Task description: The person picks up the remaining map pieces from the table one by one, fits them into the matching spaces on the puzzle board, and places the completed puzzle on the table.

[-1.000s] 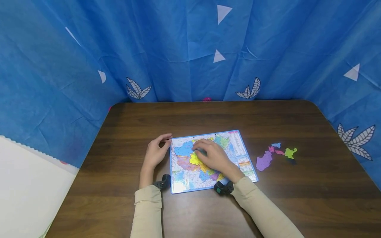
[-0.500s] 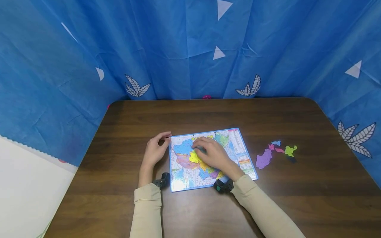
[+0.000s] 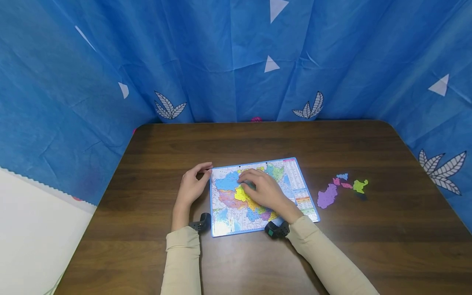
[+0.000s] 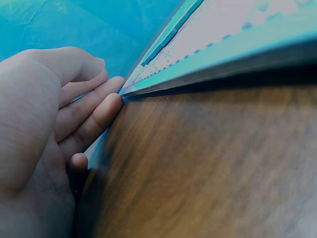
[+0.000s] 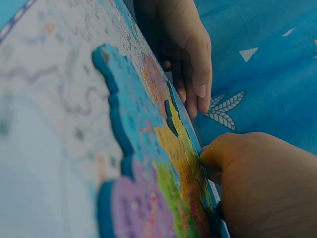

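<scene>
A jigsaw map board point(image 3: 221, 229) with a blue rim lies slightly turned on the table, many coloured pieces set in it. My right hand point(image 3: 266, 191) is over its middle, fingers bent, thumb and fingertips at the upper edge of a bright yellow puzzle piece point(image 3: 240, 194), which they seem to pinch. In the right wrist view that yellow piece point(image 5: 179, 121) shows a thick raised edge; the right hand point(image 5: 262, 183) hides the fingertip contact. My left hand point(image 3: 192, 186) rests at the board's upper left corner. In the left wrist view its loosely extended fingers point(image 4: 91, 111) touch the board's edge.
Loose pieces lie on the table right of the board: a purple one point(image 3: 327, 196), two pink ones, a small blue one point(image 3: 342, 176) and a lime green one point(image 3: 359, 186). A blue patterned curtain point(image 3: 236, 61) hangs behind the brown table point(image 3: 236, 139).
The view has tilted slightly, so everything sits a little higher in the frame. Both hands stay at the same places on the board.
</scene>
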`<action>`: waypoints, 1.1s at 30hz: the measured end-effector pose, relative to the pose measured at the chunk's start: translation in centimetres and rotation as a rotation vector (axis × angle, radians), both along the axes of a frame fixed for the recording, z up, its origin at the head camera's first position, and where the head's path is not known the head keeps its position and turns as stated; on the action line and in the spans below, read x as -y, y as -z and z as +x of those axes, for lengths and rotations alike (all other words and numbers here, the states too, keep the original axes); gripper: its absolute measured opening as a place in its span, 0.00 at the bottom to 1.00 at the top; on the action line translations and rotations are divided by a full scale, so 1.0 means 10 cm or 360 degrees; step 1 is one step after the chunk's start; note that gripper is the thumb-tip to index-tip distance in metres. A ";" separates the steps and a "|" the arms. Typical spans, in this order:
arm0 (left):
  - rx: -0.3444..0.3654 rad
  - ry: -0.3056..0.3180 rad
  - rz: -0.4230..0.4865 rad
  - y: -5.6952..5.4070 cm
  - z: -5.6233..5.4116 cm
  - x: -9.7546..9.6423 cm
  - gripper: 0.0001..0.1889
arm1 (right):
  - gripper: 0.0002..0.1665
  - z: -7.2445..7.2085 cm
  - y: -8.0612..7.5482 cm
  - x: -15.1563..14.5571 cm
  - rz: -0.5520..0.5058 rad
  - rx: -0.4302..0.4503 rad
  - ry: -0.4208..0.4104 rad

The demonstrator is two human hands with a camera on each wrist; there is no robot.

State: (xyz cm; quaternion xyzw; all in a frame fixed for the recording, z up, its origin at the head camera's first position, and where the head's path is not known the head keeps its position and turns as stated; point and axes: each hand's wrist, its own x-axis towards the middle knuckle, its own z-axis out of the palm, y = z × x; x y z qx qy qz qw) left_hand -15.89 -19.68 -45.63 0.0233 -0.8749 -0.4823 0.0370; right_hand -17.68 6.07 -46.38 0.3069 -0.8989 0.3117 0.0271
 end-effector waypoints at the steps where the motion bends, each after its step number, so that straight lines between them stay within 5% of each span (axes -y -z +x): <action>1: -0.0002 0.0000 0.0003 0.00 0.00 0.00 0.17 | 0.10 0.00 0.00 0.00 0.0000 0.0002 0.0003; 33: -0.0006 0.0016 0.0006 -0.01 -0.02 0.02 0.17 | 0.09 0.00 -0.02 -0.01 -0.0032 -0.0030 -0.0021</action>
